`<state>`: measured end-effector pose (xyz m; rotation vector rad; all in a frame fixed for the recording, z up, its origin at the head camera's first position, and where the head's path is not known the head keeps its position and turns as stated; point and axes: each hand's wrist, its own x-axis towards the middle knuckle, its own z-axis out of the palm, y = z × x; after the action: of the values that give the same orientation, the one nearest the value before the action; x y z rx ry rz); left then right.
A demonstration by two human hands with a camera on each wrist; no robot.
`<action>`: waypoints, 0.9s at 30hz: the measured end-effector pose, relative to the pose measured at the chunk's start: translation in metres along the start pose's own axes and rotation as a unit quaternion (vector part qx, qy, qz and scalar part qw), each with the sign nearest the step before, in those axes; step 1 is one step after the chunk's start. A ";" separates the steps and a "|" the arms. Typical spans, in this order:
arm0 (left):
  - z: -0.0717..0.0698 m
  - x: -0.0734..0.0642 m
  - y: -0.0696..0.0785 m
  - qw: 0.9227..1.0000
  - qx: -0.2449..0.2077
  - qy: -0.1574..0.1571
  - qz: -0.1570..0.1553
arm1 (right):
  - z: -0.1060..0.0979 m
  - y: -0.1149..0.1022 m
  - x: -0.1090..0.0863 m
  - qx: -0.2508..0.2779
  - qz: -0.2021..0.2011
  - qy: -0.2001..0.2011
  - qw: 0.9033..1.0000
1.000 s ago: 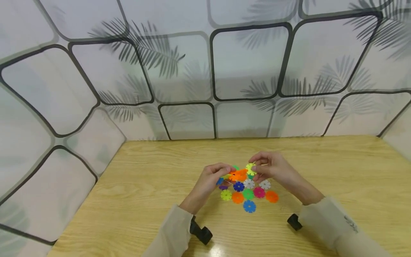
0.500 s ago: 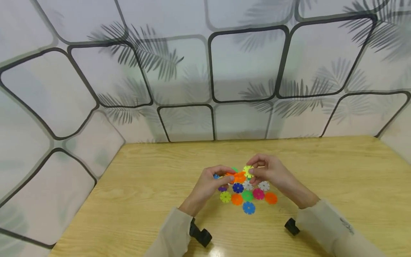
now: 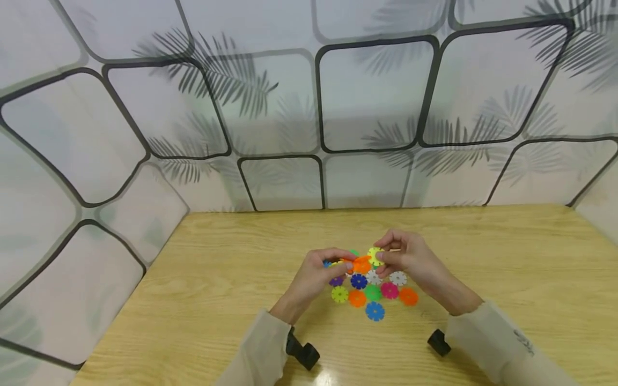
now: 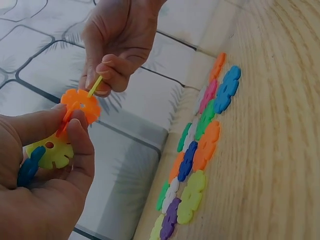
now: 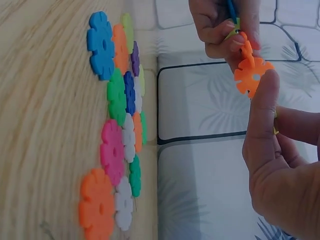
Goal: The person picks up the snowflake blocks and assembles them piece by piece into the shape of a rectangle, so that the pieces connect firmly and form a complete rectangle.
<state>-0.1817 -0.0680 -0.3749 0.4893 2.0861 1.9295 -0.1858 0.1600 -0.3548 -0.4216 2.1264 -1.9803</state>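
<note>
My left hand (image 3: 309, 279) pinches a chain of slotted plastic snowflake discs. In the left wrist view it runs from a blue disc (image 4: 31, 167) through a yellow disc (image 4: 56, 152) to orange ones, the outermost orange disc (image 4: 85, 106) standing beyond the fingertips. Between thumb and fingers of my right hand (image 3: 415, 260) is another yellow disc (image 3: 375, 255), seen edge-on in the left wrist view. Its edge meets the rim of the outermost orange disc; how deep the slots engage cannot be made out. The right wrist view mostly hides this yellow disc behind a finger.
Below the hands, several loose discs lie flat on the wooden table (image 3: 232, 284), among them a blue one (image 3: 375, 311), a pink one (image 3: 390, 290) and a dark blue one (image 3: 359, 281). A patterned cloth wall (image 3: 280, 182) rises behind the table.
My right hand has brought the yellow disc slightly left and down against the orange one. My left fingers have shifted on the chain, turning its blue end farther back.
</note>
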 end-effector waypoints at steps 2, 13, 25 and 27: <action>0.001 -0.001 0.000 1.000 0.005 0.002 0.002 | 0.000 0.000 -0.001 0.003 -0.001 -0.001 1.000; 0.005 -0.001 -0.001 1.000 0.014 0.013 0.019 | 0.002 0.001 -0.001 0.001 -0.001 0.016 1.000; 0.006 -0.002 -0.001 1.000 0.008 0.007 0.009 | 0.006 -0.003 -0.006 -0.006 0.004 0.027 1.000; 0.005 -0.003 -0.001 1.000 0.007 0.004 0.009 | 0.006 -0.004 -0.006 -0.002 0.003 0.022 1.000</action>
<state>-0.1775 -0.0650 -0.3762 0.5060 2.1083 1.9303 -0.1778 0.1558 -0.3515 -0.3748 2.1561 -1.9987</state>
